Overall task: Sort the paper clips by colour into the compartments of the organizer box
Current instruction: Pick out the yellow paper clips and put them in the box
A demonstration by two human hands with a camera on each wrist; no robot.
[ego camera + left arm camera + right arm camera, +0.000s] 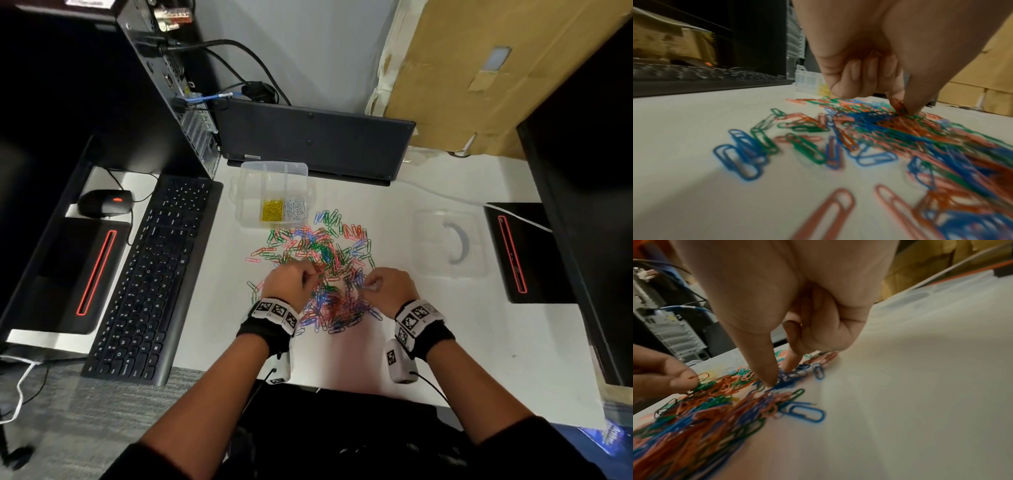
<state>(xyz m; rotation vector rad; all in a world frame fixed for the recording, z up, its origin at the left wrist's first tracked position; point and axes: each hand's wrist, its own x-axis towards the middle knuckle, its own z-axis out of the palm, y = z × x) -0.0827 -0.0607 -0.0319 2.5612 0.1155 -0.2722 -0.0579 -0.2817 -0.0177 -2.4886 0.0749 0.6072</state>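
Head view: both hands work the paper clips at frame centre; the organizer box sits above.

Left wrist: the left hand pinches an orange clip; lift straight up.

Right wrist: the right hand has its fingers closing on blue clips; take 1 colour only.

Left hand lowered, knuckles up, thumb and forefinger pinched, remaining fingers curled under. Right hand likewise, thumb and forefinger tips pressed down together. Both forearms extended forward.
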